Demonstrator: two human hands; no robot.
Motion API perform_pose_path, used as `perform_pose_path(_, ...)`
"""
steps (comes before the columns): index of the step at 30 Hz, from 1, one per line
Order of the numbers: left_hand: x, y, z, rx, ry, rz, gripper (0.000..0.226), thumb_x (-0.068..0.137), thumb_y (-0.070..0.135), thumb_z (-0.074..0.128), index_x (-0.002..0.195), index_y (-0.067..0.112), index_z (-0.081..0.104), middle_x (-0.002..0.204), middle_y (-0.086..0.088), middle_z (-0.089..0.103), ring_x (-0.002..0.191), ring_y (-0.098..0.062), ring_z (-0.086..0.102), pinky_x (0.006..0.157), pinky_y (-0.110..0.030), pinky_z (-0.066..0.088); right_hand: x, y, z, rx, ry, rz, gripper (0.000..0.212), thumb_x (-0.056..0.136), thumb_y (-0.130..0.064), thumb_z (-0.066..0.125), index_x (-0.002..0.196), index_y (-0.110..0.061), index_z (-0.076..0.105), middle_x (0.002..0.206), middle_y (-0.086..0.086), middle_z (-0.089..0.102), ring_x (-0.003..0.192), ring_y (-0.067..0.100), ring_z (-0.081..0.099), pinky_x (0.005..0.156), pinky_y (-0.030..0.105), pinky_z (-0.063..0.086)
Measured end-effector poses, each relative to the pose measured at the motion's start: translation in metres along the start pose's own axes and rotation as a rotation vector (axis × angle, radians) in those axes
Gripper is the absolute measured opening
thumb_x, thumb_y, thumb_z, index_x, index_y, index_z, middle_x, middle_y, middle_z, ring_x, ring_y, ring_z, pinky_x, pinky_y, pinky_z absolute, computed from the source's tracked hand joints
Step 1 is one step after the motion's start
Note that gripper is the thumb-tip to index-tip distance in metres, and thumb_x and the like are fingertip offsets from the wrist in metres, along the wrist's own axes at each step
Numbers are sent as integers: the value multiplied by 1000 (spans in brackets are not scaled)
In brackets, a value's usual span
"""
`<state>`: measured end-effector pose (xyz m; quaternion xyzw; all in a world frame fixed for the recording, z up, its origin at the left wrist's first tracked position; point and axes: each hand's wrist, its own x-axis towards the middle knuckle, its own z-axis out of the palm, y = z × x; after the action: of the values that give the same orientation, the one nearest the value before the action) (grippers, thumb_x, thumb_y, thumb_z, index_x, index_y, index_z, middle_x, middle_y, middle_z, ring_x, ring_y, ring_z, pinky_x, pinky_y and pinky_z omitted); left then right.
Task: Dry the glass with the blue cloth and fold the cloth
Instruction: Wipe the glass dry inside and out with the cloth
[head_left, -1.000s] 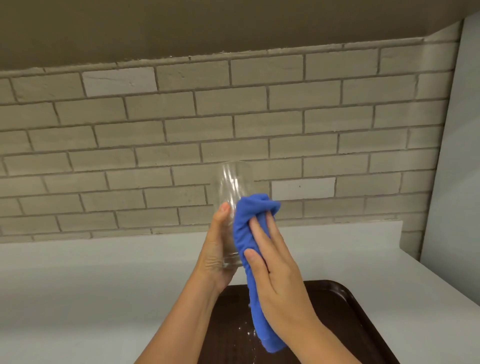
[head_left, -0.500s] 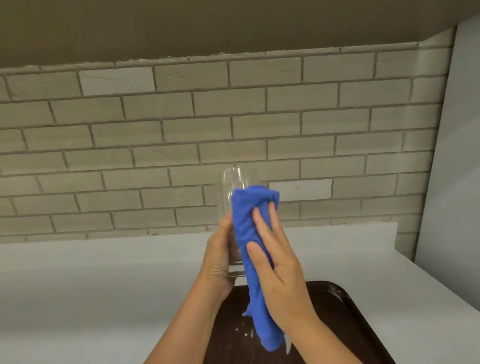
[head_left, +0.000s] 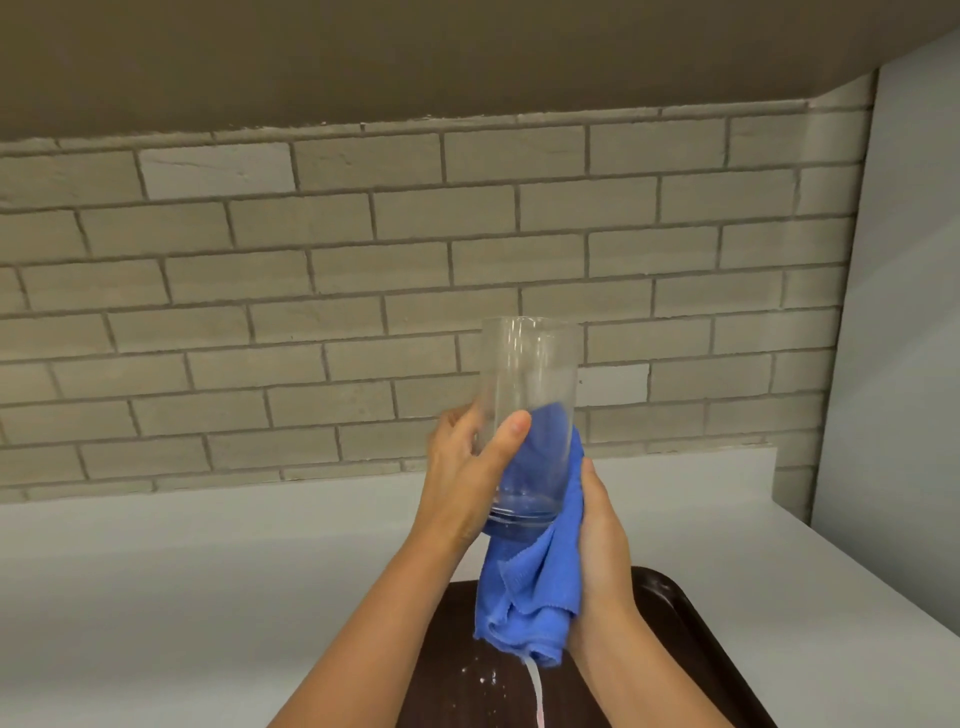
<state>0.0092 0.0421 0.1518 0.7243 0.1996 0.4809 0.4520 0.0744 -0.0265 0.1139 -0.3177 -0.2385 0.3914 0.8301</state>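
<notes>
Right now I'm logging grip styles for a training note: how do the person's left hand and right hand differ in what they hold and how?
The left hand wraps the clear tall drinking glass directly, thumb across its front; the right hand touches only the blue microfibre cloth, pressing it against the glass's far side. The left hand sits higher on the glass; the right sits lower, near its base. Both are raised above the dark brown tray.

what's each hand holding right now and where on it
The left hand grips the glass around its lower half, thumb in front. The right hand presses the blue cloth against the glass's right side.
</notes>
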Motion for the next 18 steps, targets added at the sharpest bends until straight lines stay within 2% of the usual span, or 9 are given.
perform_pose_path(2,3,3,1,150,117,-7,77,66,65,57,135,36,38,104,7,44,96,-11,47,75,-16,36,2,1,3,-33,22,-23,34,92,-38,39,96,-16,64,62,1,74,57,16,70,49,27,56)
perform_pose_path(3,1,5,1,176,167,10,79,70,64,55,139,32,33,103,5,44,89,-11,47,71,-15,37,3,2,5,-43,32,-25,37,92,-40,38,101,-15,64,69,4,74,63,19,70,55,31,56)
perform_pose_path(5,-8,10,3,184,232,61,61,77,56,52,129,31,35,102,7,49,84,-5,52,65,-12,41,2,4,10,-85,54,-32,43,92,-42,36,110,-12,60,89,10,70,79,25,67,69,38,54)
perform_pose_path(7,-20,12,5,186,232,76,44,82,48,51,119,31,35,111,9,51,93,-4,54,70,-8,43,-2,3,16,-183,64,-104,42,92,-44,35,109,-15,60,104,16,67,94,31,64,84,48,52)
perform_pose_path(8,-26,13,7,185,215,66,45,83,46,51,121,30,34,117,12,48,100,-4,53,77,-10,43,-5,3,18,-235,60,-145,42,91,-46,36,110,-17,59,110,16,66,101,31,63,91,51,49)
perform_pose_path(11,-28,18,11,142,186,-32,72,76,45,62,135,24,26,121,14,40,108,-4,47,81,-16,40,-17,2,22,-311,-13,-197,32,91,-43,39,117,-34,54,118,-1,65,107,16,63,97,42,49)
perform_pose_path(14,-17,22,-1,-34,188,-173,77,61,42,77,124,21,39,112,10,57,95,-8,61,72,-22,51,-27,1,23,-373,-58,-249,32,80,-47,42,110,-50,52,124,-13,61,112,4,58,102,35,45)
perform_pose_path(16,-15,19,-11,-195,68,-231,85,49,48,81,120,17,47,103,1,67,82,-10,67,62,-26,53,-28,-4,25,-419,-98,-345,29,78,-49,42,105,-56,49,130,-19,54,120,-1,51,107,29,40)
perform_pose_path(18,-16,16,-20,-318,-78,-235,96,43,51,80,122,7,48,80,-2,70,58,-6,64,45,-19,47,-22,-14,29,-475,-188,-452,25,87,-44,42,107,-59,45,136,-24,46,127,-5,42,109,19,34)
